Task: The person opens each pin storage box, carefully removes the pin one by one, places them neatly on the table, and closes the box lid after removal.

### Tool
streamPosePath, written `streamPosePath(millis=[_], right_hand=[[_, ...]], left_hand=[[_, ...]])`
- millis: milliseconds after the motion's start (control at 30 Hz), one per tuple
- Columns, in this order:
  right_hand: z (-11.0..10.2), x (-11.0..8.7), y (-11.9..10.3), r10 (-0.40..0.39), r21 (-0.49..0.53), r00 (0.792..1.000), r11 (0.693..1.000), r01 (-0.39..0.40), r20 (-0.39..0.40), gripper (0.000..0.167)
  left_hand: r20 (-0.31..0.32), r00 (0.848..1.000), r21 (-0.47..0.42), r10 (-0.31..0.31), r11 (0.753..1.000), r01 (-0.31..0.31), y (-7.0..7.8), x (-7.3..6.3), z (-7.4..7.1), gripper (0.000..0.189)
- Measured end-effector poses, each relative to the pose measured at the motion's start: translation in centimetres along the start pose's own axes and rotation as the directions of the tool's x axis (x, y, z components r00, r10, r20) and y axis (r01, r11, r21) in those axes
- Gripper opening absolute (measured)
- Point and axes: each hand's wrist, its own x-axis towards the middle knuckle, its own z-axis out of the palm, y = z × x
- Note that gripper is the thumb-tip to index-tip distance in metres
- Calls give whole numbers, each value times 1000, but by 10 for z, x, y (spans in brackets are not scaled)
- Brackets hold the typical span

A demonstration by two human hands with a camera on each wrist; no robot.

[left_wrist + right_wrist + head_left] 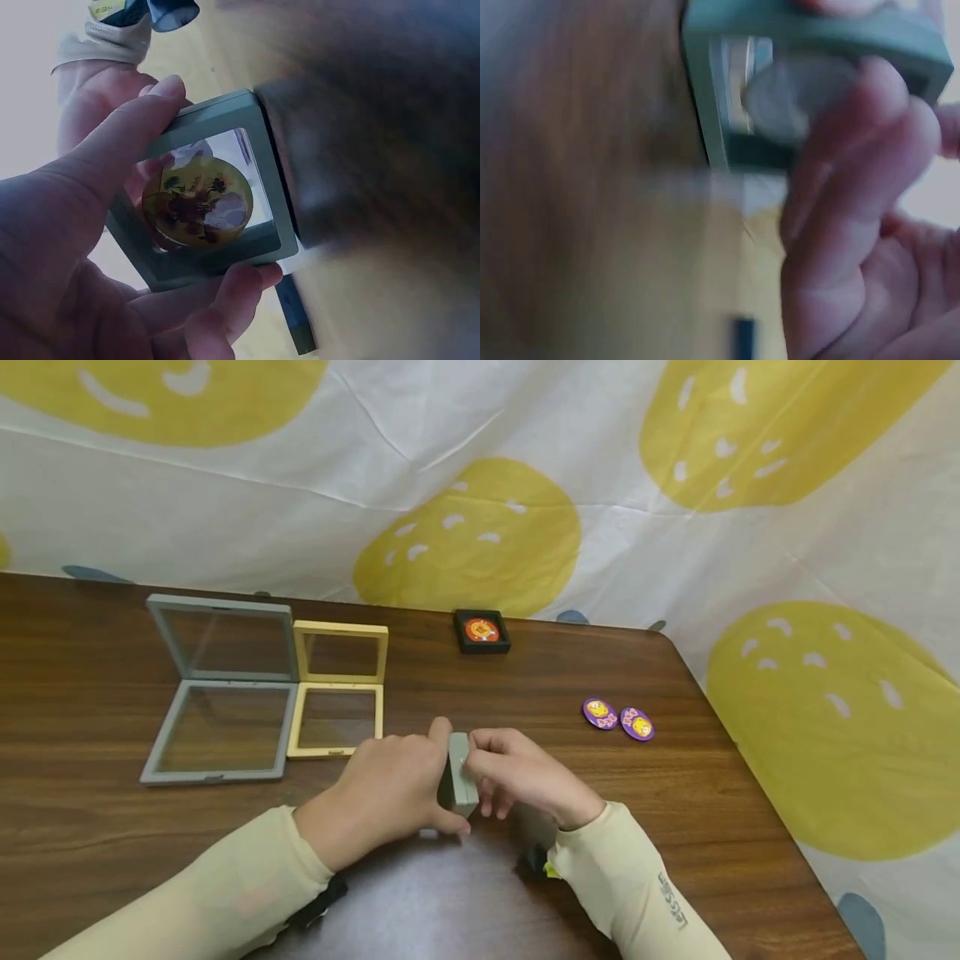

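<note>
My left hand point(393, 781) grips a small grey-green display frame point(460, 777), standing it on edge above the table. In the left wrist view, the thumb lies along one side of the frame and the fingers along the opposite side. A round badge with a yellow, flowery face point(196, 202) shows inside its clear window. My right hand point(525, 772) holds the frame's right side with bent fingers. Close up in the right wrist view, two fingertips point(885, 90) overlap the window, in front of the pale back of the badge; what the thumb touches is hidden there.
On the left stand an open grey frame point(161, 727) and a smaller open yellow frame point(378, 718), lids upright. A black frame point(482, 647) with a red round badge lies at the back. Two purple badges point(599, 714) lie at right. A patterned cloth point(615, 552) hangs behind the table.
</note>
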Motion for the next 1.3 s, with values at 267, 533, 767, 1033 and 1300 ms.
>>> streamPosePath(millis=[267, 533, 767, 1033, 1300], right_hand=[[8, 3, 0, -1, 187, 1000, 982, 4, -19, 6], [17, 5, -3, 20, 250, 994, 968, 7, -105, 6], [11, 2, -6, 14, 4, 987, 1000, -13, -162, 7], [-6, -11, -11, 23, -288, 954, 951, -113, -298, 10], [-17, -21, -16, -216, -567, 959, 820, 76, -184, 32]], left_hand=[[22, 1000, -11, -19, 1000, 19, 0, -2, -3, 78], [25, 999, -5, -23, 1000, 23, -2, 0, -3, 77], [8, 1000, -19, -19, 1000, 19, -2, 0, 0, 75], [-13, 1000, -8, -12, 1000, 12, 0, -1, 1, 78], [30, 999, -25, -33, 999, 34, 1, 1, 0, 78]])
